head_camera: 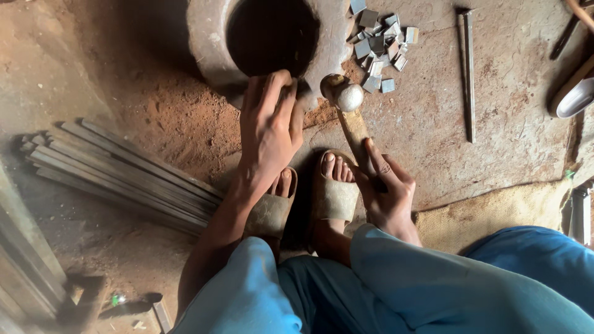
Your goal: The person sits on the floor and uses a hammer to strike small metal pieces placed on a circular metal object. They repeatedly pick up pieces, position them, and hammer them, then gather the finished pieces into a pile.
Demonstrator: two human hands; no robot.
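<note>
The person's left hand [269, 127] reaches forward with its fingers laid flat on the near rim of a heavy round grey metal block with a dark circular hole [210, 37] that sits on the dusty reddish floor [495, 93]; its grip is loose and closes on nothing that can be seen, though the fingertips hide what lies under them. The right hand [387, 188] has its grip closed around the worn wooden handle of a hammer with a rounded, shiny steel head [348, 98], the index finger stretched along the shaft. The hammer head rests just beside the block's rim, to its right. Beyond it lies a loose heap of small square grey metal pieces [378, 43]. A bundle of long flat metal strips [117, 170] lies on the floor to the left, well apart. Both feet, in tan sandals [334, 198], sit between the hands.
</note>
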